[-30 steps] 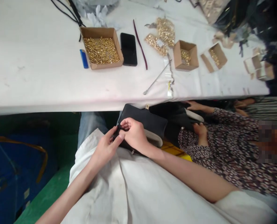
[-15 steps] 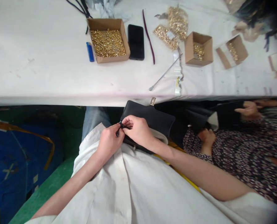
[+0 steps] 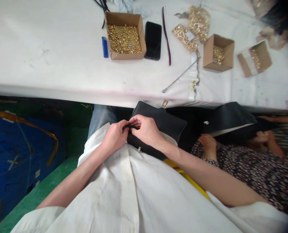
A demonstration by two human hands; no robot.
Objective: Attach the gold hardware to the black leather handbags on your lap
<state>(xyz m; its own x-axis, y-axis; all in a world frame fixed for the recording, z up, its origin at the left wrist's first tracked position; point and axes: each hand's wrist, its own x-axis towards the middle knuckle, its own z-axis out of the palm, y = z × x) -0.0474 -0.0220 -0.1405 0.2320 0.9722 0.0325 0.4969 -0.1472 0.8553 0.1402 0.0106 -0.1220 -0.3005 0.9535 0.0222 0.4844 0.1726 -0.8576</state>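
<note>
A black handbag (image 3: 169, 123) with a small gold clasp lies in my lap, just under the white table's edge (image 3: 61, 92). My left hand (image 3: 115, 136) and my right hand (image 3: 146, 131) meet at the bag's left corner. Both pinch a thin black piece (image 3: 128, 127) of the bag between fingertips. The bag's near side is hidden behind my right hand.
On the table stand a box of gold fittings (image 3: 124, 38), a blue lighter (image 3: 105, 47), a black phone (image 3: 153, 35), a metal rod (image 3: 180, 76) and two smaller boxes (image 3: 218, 53). A person at my right holds another black bag (image 3: 227, 116). A blue bin (image 3: 17, 152) stands lower left.
My left hand closed in from open fingers to a pinch beside my right hand. The view shifted, so the table objects sit further right. The neighbour raised a black bag.
</note>
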